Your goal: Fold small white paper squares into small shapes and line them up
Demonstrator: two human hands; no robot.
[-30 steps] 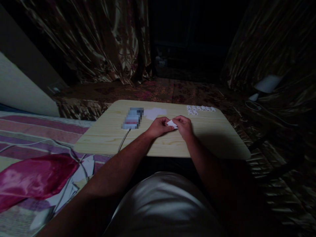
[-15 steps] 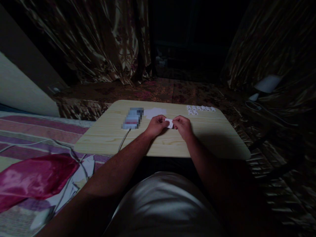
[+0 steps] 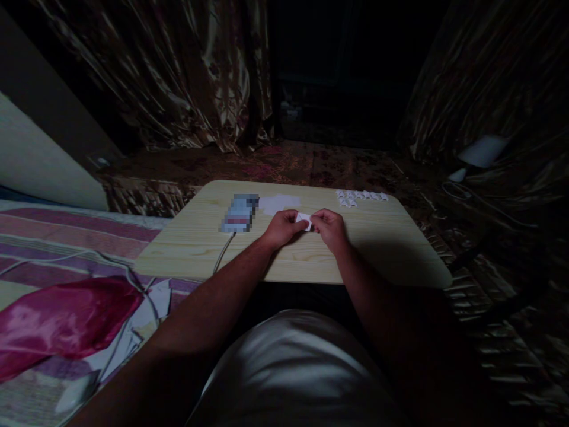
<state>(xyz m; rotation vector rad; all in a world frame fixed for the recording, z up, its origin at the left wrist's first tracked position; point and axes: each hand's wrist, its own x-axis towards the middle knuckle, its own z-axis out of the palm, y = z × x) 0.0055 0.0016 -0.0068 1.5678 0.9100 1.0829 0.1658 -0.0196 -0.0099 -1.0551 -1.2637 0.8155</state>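
Observation:
A small white piece of paper with crease lines (image 3: 303, 221) is held between my two hands above the middle of the table (image 3: 302, 261). My left hand (image 3: 283, 228) pinches its left side, with the thumb lying across the front. At the right edge, the thumb and fingers of my right hand (image 3: 328, 224) grip the same paper. Flat white paper sheets (image 3: 281, 204) lie just beyond my left hand. Several small folded paper pieces (image 3: 358, 195) stand in two rows near the far right corner.
A blurred-out phone-like device (image 3: 239, 213) with a white cable (image 3: 222, 255) lies on the table's left part. Left of the table is a striped bed (image 3: 66, 228) with a shiny pink cloth (image 3: 75, 320). A small lamp (image 3: 482, 151) stands at the right.
The paper has turned slightly between my fingers, and my left thumb sits a little lower and further right on it. Everything else stays in place.

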